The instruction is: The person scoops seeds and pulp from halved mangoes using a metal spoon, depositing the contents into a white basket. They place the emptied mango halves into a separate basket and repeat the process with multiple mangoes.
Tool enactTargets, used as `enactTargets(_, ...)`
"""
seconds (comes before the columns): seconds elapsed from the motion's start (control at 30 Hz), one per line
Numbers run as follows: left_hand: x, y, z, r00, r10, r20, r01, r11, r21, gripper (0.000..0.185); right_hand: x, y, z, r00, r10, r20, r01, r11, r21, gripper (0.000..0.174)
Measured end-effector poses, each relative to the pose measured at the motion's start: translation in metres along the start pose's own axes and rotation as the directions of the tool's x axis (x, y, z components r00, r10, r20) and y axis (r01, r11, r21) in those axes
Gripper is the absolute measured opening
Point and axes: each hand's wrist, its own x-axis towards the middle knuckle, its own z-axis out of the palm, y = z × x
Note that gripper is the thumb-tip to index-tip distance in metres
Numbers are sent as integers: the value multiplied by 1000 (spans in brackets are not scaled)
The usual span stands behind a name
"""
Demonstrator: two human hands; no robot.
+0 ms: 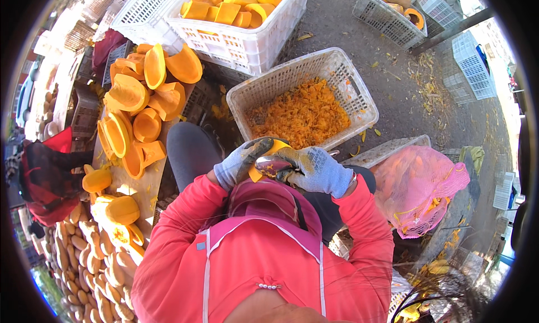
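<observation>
My left hand (249, 159), in a stained blue knit work glove, grips an orange piece of pumpkin (256, 174) over my lap. My right hand (309, 167), gloved the same way, is closed around a shiny metal tool (271, 164), perhaps a spoon or scoop. The tool's rounded end lies against the pumpkin piece; its far end shows beyond my right hand. My fingers partly hide both things. Just beyond my hands stands a white plastic crate (290, 68) with scraped orange pumpkin pulp (309, 116) in it.
Cut pumpkin halves (126, 93) are heaped on a wooden board (148, 184) at left. Another white crate (236, 45) holds pumpkin chunks (240, 7). A pink mesh sack (421, 188) sits at right. Whole squashes (90, 260) cover the lower left, near a person (52, 175).
</observation>
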Motion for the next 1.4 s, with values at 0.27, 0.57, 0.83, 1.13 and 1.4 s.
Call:
enactTargets(0.27,8,-15,-33,993,112,-30,-116,977,-177,48,4,35,24,973,-52,-225,2,976,-218,57)
enactTargets(0.57,4,-10,-16,995,69,-67,-85,951,-297,48,-6,38,25,961,-40,-274,12,995,-104,55)
enactTargets(0.83,-6,10,-31,993,-112,37,118,940,-321,56,-1,12,10,989,-85,-120,73,992,-108,50)
enactTargets(1.13,7,-10,-21,987,104,-123,-130,966,-223,48,9,10,28,987,5,-162,-73,906,-418,49)
enactTargets(1.4,40,-24,-25,894,380,-236,-430,876,-217,41,27,14,66,831,90,-549,-309,895,-320,45)
